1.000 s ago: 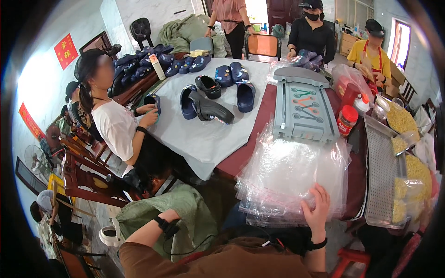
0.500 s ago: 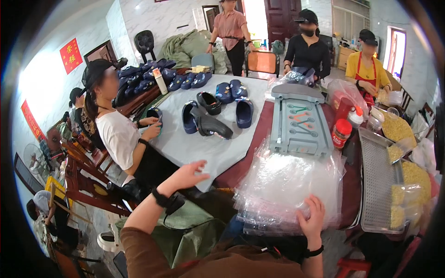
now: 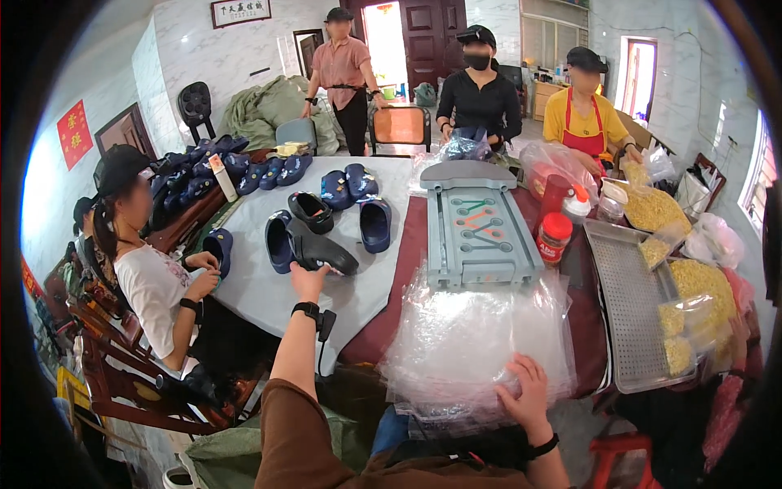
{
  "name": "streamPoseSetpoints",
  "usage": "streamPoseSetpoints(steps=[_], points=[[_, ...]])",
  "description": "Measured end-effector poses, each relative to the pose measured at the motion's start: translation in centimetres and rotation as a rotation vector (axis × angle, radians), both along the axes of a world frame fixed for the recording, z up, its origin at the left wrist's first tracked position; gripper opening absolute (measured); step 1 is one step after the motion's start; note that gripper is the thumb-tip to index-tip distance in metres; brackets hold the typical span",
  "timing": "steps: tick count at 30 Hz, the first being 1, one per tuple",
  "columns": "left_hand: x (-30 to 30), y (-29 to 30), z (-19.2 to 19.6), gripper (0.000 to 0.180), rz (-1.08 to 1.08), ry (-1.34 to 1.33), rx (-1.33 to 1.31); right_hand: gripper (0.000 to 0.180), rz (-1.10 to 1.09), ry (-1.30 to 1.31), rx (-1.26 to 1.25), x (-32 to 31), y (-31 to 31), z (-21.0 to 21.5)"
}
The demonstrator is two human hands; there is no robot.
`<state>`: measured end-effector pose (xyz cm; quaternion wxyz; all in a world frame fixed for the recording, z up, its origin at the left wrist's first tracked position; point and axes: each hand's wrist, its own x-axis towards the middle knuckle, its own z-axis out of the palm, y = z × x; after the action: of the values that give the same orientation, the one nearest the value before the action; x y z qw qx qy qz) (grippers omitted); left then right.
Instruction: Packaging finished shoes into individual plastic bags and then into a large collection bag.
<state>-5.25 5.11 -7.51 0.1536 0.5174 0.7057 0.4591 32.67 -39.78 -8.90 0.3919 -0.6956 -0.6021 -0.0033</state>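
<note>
Pale marbled walls (image 3: 269, 41) surround a tabletop (image 3: 582, 346) that carries a grey plastic board (image 3: 482, 220). A white sheet (image 3: 350, 306) covers the part left of the board, and a dark red cloth (image 3: 368, 346) shows around it.

Well left of the board, a person in a white shirt (image 3: 155, 293) holds a blue clog (image 3: 218, 247). Nearer the board, still on its left, lies a black clog (image 3: 330, 251) on the white sheet, smooth and rounded, its far end overlapping another blue clog (image 3: 278, 242) in view. The left hand (image 3: 308, 282) reaches out to it, arm stretched forward, thumb and fingers parted at the near side of the clog; I cannot tell whether they grip it.

Just in front of the board lies a stack of plastic bags (image 3: 456, 334), clear, shiny and wrinkled, with uneven edges. The right hand (image 3: 526, 395) rests on their near right part, palm down, wrist bent slightly, fingers loosely extended and grasping nothing.

Right of the board stands a jar (image 3: 554, 239) with a red lid; farther right is a perforated metal tray (image 3: 631, 306).
</note>
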Motion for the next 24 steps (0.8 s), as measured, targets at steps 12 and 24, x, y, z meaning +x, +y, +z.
streamPoseSetpoints(steps=[12, 24], points=[[-5.6, 4.9, -1.7, 0.113, -0.494, -0.186, 0.015, 0.05, 0.032, -0.018, 0.006, -0.4, 0.2, -0.2], [4.5, -1.9, 1.6, 0.045, -0.357, -0.151, 0.121, 0.048, 0.01, -0.038, -0.012, -0.9, 0.5, 0.6]])
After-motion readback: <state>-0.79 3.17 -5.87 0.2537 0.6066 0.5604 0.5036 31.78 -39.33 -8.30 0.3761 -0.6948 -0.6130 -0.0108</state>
